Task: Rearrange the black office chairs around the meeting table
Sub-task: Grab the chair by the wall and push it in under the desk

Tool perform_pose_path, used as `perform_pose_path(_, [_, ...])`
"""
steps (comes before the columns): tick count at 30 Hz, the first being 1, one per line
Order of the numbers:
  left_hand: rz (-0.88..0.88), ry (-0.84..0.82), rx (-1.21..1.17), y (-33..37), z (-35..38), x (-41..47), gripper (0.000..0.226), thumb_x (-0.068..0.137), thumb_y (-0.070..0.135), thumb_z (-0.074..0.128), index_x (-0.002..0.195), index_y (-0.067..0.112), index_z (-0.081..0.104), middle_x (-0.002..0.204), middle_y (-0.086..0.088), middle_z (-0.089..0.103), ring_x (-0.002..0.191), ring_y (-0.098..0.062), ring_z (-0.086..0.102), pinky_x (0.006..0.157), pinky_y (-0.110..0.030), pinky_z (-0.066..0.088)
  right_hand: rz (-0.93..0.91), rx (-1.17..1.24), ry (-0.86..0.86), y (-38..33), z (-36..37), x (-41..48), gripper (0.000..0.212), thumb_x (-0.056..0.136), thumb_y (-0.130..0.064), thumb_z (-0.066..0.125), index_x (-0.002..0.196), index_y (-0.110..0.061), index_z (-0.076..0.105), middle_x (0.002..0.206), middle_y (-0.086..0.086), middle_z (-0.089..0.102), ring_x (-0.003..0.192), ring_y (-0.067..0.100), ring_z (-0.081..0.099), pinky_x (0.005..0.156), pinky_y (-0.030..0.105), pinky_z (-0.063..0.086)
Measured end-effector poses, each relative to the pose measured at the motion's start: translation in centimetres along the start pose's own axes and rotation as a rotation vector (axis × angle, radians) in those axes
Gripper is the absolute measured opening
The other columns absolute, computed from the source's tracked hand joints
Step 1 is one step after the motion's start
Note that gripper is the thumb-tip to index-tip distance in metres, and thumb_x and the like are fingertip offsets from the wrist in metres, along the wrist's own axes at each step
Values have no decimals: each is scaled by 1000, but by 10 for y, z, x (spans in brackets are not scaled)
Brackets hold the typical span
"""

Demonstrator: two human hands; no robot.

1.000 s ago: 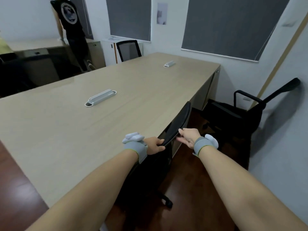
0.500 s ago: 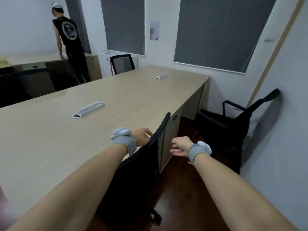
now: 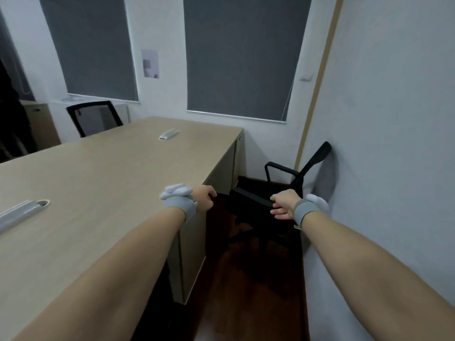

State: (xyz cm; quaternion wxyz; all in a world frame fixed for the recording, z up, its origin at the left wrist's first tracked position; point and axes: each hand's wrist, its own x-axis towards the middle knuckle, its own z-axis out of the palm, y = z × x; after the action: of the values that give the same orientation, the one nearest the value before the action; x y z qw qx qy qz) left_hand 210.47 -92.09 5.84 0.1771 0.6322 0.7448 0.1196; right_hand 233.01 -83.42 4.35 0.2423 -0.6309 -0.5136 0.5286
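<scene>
Two bare arms reach forward in the head view, each with a grey band on the wrist. The left hand (image 3: pixel 205 198) floats over the near edge of the meeting table (image 3: pixel 103 183), fingers curled in and holding nothing. The right hand (image 3: pixel 283 204) is loose and partly open, well apart from the left, and it grips nothing too. It is in front of a black office chair (image 3: pixel 275 193), but I cannot tell if it touches it. That chair sits in the corner by the right wall, its back tipped against the wall, near the far end of the table. Another black chair (image 3: pixel 94 116) stands at the far left side of the table. Two grey cable slots (image 3: pixel 169 134) sit in the tabletop.
</scene>
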Motion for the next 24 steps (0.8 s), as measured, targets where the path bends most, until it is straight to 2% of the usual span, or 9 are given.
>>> perform_pose_path(5, [79, -39, 38, 19, -5, 103, 42, 91, 13, 47, 133, 14, 50, 129, -8, 61, 118, -26, 57, 97, -29, 44, -4, 22, 105, -39, -27, 65, 46, 96, -14, 46, 139, -2, 38, 134, 15, 52, 89, 23, 60, 77, 33, 52])
perform_pose_path(9, [118, -100, 69, 36, 4, 191, 43, 91, 15, 48, 134, 16, 49, 134, -7, 57, 121, -25, 55, 97, -27, 42, 30, 65, 182, -64, -54, 126, 48, 95, -15, 46, 141, -4, 36, 128, 12, 53, 78, 20, 59, 72, 32, 50])
perform_pose_path(11, [127, -131, 84, 47, 13, 236, 44, 90, 15, 49, 134, 17, 49, 133, -8, 57, 120, -26, 56, 99, -30, 44, 35, 107, 207, -73, -71, 160, 47, 95, -15, 46, 140, -4, 37, 124, 11, 53, 83, 21, 59, 73, 32, 50])
perform_pose_path(15, [139, -190, 114, 73, 34, 314, 45, 91, 19, 50, 135, 18, 47, 130, -7, 60, 119, -25, 57, 102, -33, 46, 18, 125, 244, -90, -103, 228, 50, 94, -15, 47, 141, -3, 35, 134, 13, 51, 103, 25, 60, 74, 31, 51])
perform_pose_path(18, [138, -224, 135, 92, 51, 368, 45, 91, 20, 50, 136, 19, 46, 128, -7, 60, 116, -25, 59, 99, -33, 48, 24, 142, 288, -99, -130, 281, 48, 95, -16, 47, 139, 0, 37, 127, 16, 53, 100, 25, 59, 79, 31, 50])
perform_pose_path(21, [119, -272, 189, 105, 72, 410, 46, 92, 21, 50, 137, 19, 44, 130, -9, 59, 115, -27, 59, 100, -37, 49, 66, 140, 328, -100, -150, 323, 51, 95, -17, 46, 141, 0, 34, 105, 18, 51, 84, 27, 54, 84, 33, 44])
perform_pose_path(22, [118, -280, 192, 111, 81, 429, 46, 92, 20, 50, 137, 18, 44, 131, -10, 58, 116, -28, 58, 100, -37, 49, 75, 131, 349, -100, -159, 341, 54, 94, -19, 47, 142, 0, 32, 100, 18, 50, 84, 30, 52, 86, 33, 44])
perform_pose_path(23, [120, -284, 195, 114, 90, 447, 46, 92, 19, 50, 138, 17, 43, 132, -11, 57, 117, -28, 58, 101, -38, 48, 79, 113, 384, -99, -168, 357, 57, 93, -21, 47, 144, 1, 30, 105, 18, 52, 92, 32, 53, 91, 33, 44])
perform_pose_path(24, [125, -296, 199, 118, 97, 460, 46, 92, 19, 49, 138, 16, 43, 133, -11, 56, 118, -28, 57, 102, -39, 47, 93, 95, 420, -97, -175, 372, 61, 92, -23, 48, 144, 1, 28, 120, 19, 53, 107, 34, 54, 99, 36, 44])
